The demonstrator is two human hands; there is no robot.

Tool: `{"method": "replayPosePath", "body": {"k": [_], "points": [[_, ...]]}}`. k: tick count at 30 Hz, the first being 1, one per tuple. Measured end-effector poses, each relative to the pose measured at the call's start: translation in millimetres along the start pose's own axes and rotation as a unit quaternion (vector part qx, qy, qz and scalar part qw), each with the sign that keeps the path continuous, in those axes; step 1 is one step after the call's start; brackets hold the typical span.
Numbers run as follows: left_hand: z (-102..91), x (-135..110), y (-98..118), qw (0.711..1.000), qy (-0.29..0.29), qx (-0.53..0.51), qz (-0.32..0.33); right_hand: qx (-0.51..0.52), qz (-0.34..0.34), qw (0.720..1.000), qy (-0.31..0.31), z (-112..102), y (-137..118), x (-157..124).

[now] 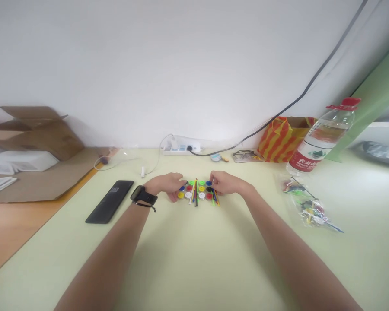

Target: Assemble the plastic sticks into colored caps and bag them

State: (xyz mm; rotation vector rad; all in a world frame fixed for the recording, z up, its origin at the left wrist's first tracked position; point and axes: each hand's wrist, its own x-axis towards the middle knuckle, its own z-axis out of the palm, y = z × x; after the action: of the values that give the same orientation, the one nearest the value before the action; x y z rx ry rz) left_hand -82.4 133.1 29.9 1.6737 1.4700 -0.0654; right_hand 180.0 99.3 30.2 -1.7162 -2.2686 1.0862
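Several small round coloured discs (194,191) lie in rows on the pale green table (194,259), with thin coloured sticks (196,194) lying among them. My left hand (167,185), with a black watch on its wrist, rests at the left edge of the discs, fingers curled and fingertips touching them. My right hand (223,184) sits at the right edge, its fingers pinched near a dark disc. What either hand grips is too small to make out.
A black phone (110,201) lies left of my left arm. A clear bag of coloured parts (306,206) and a water bottle (320,142) are at the right. A power strip (180,149), glasses (244,154), a striped bag (278,140) and cardboard (39,129) line the back.
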Motion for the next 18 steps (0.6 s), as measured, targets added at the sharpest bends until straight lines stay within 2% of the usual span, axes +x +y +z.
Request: {"method": "replayPosePath", "body": {"k": [4, 8, 18], "points": [[4.3, -1.5, 9.3, 1.000, -0.007, 0.021, 0.019, 0.002, -0.011, 1.000, 0.017, 2.3, 0.5, 2.6], [0.3, -8.6, 12.2, 0.999, 0.000, 0.043, 0.025, 0.005, -0.017, 1.000, 0.025, 1.7, 1.3, 2.4], [-8.2, -16.7, 14.1, 0.980, -0.021, 0.175, 0.094, 0.007, -0.016, 0.999, 0.028, 1.9, 3.2, 4.1]]}}
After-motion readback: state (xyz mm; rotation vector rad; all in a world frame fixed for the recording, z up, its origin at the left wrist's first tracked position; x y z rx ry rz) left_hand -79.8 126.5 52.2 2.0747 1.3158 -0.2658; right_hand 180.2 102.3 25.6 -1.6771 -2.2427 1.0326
